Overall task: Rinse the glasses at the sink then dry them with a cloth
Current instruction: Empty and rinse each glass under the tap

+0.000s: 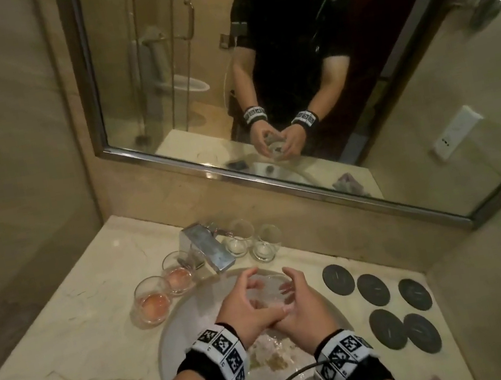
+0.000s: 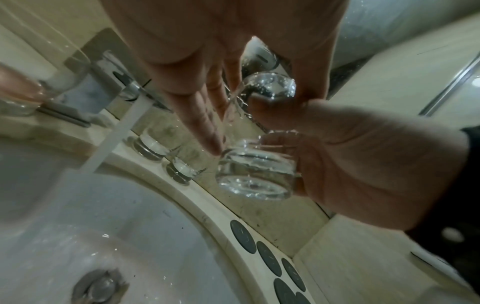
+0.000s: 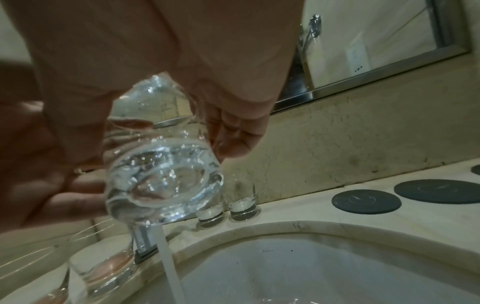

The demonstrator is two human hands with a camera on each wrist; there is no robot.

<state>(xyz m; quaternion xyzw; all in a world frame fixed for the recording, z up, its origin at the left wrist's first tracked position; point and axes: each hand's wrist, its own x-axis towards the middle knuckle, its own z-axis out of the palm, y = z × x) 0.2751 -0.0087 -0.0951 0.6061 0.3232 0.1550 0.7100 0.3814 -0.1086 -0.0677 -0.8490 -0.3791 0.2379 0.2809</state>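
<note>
A: Right, where's the glass?

B: The clear tumbler is over the sink basin, just in front of the faucet, with both hands wrapped round it: left hand and right hand touch at the thumbs.

A: Under the water?

B: Beside the stream, I'd judge. Tip the mouth into it and turn slowly.

A: And the rest?

B: Two glasses with pink residue wait on the counter's left of the faucet, two clear ones near the back edge.
</note>
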